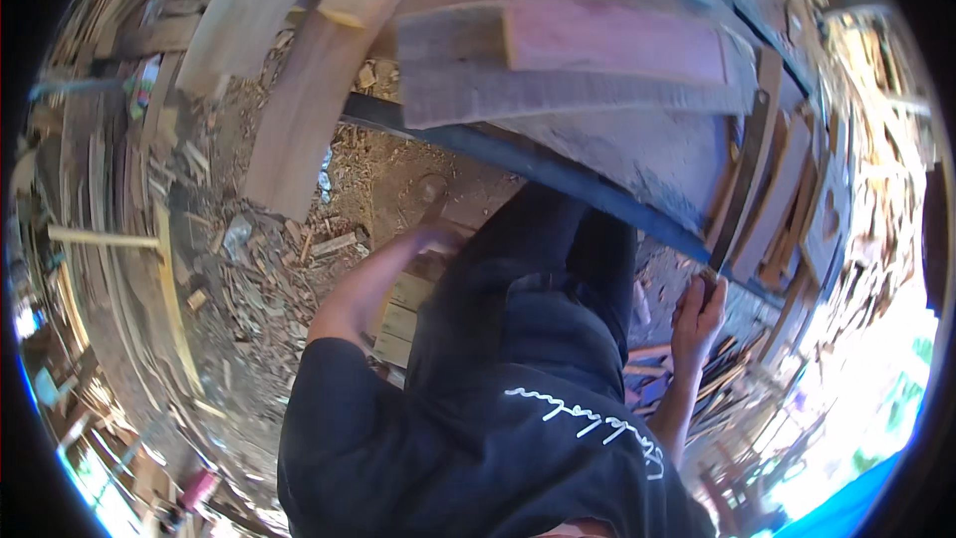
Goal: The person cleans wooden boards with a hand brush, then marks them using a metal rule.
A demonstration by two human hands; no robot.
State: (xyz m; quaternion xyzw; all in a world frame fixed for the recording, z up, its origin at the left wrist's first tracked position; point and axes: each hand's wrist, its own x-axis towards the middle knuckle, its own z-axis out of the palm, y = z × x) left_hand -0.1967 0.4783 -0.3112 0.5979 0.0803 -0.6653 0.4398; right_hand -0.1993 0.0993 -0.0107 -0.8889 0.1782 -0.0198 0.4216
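Observation:
My right hand (700, 314) is closed round the handle of a long, narrow, dark-bladed tool (742, 174). Its blade points away from me along the right end of the workbench (637, 154), and a small hole shows near the tip. I cannot make out any teeth on it. My left hand (436, 237) is low beside my left thigh, blurred, its fingers partly hidden. On the bench in front of me rests a grey-brown board (448, 90) with a shorter pinkish board (617, 38) on top of it.
A dark metal edge (558, 174) runs along the bench front, just above my knees. Long planks (309, 125) jut out at the left. Several cut wood pieces (787, 189) stand at the bench's right end. Wood scraps (269, 279) and shavings cover the floor.

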